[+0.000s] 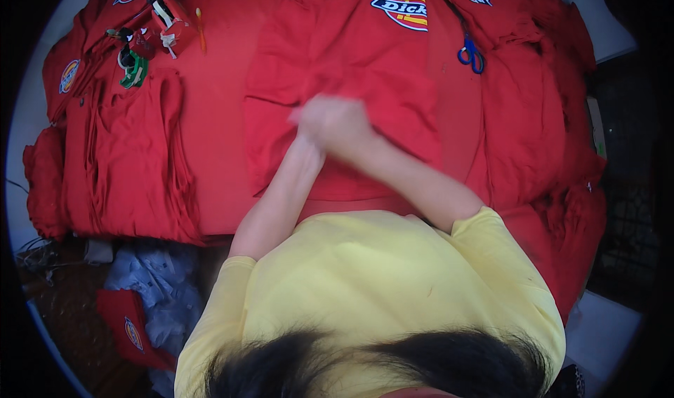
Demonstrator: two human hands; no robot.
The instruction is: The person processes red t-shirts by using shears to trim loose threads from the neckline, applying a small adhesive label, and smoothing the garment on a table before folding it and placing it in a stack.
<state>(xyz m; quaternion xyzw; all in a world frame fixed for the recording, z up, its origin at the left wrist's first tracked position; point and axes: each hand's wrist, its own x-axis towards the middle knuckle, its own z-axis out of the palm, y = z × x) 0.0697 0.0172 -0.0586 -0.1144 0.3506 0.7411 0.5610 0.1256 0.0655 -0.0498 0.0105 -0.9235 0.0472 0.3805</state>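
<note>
My left hand and my right hand meet over the lower middle of a red garment laid out in front of me. Motion smears both, so their fingers do not show clearly, and I cannot tell whether something small is between them. The right hand partly covers the left. A printed patch in white, yellow, blue and red sits on the garment's upper right. Loose creases run through the cloth beside my hands.
Folded red garments lie in piles at left and right. Blue-handled scissors rest at upper right. A green tape dispenser, a red-and-white tool and a thin yellow-orange stick lie upper left. Plastic bags sit below the table.
</note>
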